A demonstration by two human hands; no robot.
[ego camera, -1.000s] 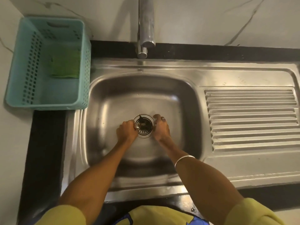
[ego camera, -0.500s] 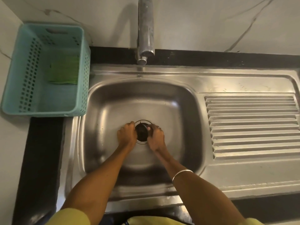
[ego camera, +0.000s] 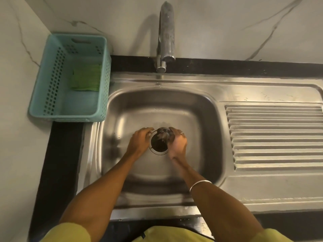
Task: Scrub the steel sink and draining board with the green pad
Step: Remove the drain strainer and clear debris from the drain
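Strainer (ego camera: 164, 135) now lifted off drain (ego camera: 158, 145) — right hand (ego camera: 177, 143) fingers clamped on it, left hand (ego camera: 139, 141) curled at rim, grip unclear. Green pad (ego camera: 86, 77) untouched in basket (ego camera: 70, 116), 10 o'clock — scrubbing not started.

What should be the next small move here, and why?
Probably lift the strainer clear of the drain and set it aside: the right hand grips it, already raised, while the green pad lies untouched in the basket.

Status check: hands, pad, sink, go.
Both hands at the drain; right hand lifting the strainer, left hand beside it. Green pad untouched in basket.
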